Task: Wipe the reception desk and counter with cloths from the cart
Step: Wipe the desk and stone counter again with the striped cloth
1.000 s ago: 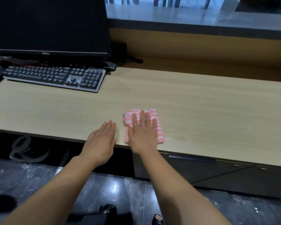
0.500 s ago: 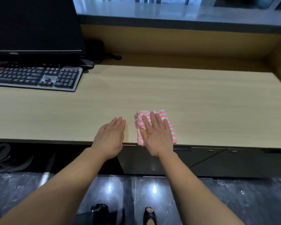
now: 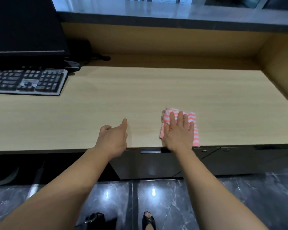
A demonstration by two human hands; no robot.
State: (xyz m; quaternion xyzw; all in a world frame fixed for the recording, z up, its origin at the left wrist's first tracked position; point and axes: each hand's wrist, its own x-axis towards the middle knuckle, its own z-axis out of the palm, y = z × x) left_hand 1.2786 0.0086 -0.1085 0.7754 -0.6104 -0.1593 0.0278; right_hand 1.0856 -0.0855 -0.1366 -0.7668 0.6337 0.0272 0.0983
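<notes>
A folded pink-and-white striped cloth [image 3: 192, 118] lies on the light wooden desk [image 3: 140, 90] near its front edge, right of centre. My right hand [image 3: 179, 131] presses flat on the cloth with fingers spread, covering most of it. My left hand [image 3: 113, 138] hovers at the desk's front edge to the left of the cloth, turned on its side, fingers loosely extended, holding nothing. The grey raised counter [image 3: 156, 12] runs along the back above a wooden panel.
A grey keyboard [image 3: 27, 82] sits at the left under a black monitor [image 3: 23, 25], with a dark mouse [image 3: 73, 65] and cables behind. A wooden side wall [image 3: 281, 72] closes the desk's right end. Dark drawers [image 3: 223, 156] lie below the edge.
My right hand has slid the cloth to the right along the front edge. My left hand has followed and turned onto its side. The view has shifted right.
</notes>
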